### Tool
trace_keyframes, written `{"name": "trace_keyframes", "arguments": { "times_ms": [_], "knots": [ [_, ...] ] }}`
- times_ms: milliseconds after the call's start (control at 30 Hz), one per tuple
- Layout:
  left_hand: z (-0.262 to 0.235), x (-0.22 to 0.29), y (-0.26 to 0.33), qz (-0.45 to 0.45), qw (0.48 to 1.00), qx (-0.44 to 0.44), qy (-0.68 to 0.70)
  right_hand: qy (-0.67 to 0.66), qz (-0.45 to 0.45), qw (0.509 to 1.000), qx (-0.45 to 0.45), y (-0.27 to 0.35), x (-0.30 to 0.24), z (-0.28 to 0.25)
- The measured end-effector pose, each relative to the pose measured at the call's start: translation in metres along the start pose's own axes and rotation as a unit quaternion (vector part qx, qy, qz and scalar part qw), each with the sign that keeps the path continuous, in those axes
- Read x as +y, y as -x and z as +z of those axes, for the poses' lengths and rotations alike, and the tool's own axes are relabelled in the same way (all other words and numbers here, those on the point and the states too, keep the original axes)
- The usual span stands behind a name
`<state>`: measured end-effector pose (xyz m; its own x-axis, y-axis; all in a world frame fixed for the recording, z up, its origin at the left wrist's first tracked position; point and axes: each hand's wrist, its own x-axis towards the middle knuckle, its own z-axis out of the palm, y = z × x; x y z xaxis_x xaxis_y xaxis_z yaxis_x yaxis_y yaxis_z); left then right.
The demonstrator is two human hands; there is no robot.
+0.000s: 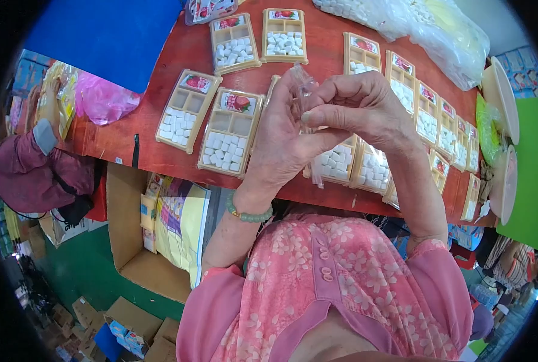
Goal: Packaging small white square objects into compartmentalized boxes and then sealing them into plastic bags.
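Note:
My left hand (281,133) and my right hand (365,108) meet above the middle of the red table. Both are closed on a crumpled strip of clear plastic film (303,77), whose lower end hangs below the fingers. The right thumb and fingers pinch it beside the left fingers; the exact grip is partly covered. Left of my hands lies a beige compartment tray (225,123) with small white pieces like marshmallows in its large section and a strawberry picture card. Below my right hand are similar filled trays (335,160), partly hidden by the hand and wrist.
More filled trays (427,114) run along the right of the red table (323,30). Bags of white pieces (426,36) lie at the far right. A blue board (106,36) and pink plastic bag (103,99) are at left. Below stands a cardboard box (124,223). Another person's hand (49,105) is far left.

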<state>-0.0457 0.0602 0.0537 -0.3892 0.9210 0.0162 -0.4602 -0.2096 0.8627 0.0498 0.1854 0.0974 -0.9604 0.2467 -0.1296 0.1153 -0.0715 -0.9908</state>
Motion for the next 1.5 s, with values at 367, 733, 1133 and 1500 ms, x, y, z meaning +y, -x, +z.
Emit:
{"name": "trace_keyframes", "arguments": {
  "times_ms": [367, 733, 1133, 1500],
  "knots": [
    [0.0, -0.009, 0.009, -0.022, 0.999, -0.044, 0.004, -0.126, -0.038, 0.991, 0.008, 0.008, 0.01, -0.019],
    [0.005, -0.022, 0.002, -0.063, 0.983, -0.075, 0.152, -0.119, -0.006, 0.993, 0.014, 0.016, 0.016, -0.03],
    [0.004, -0.024, -0.002, -0.092, 0.977, -0.064, 0.179, -0.103, -0.006, 0.995, 0.013, 0.02, 0.017, -0.036],
    [0.003, -0.023, -0.003, -0.1, 0.977, -0.068, 0.178, -0.094, 0.008, 0.995, 0.014, 0.023, 0.009, -0.038]
  ]
}}
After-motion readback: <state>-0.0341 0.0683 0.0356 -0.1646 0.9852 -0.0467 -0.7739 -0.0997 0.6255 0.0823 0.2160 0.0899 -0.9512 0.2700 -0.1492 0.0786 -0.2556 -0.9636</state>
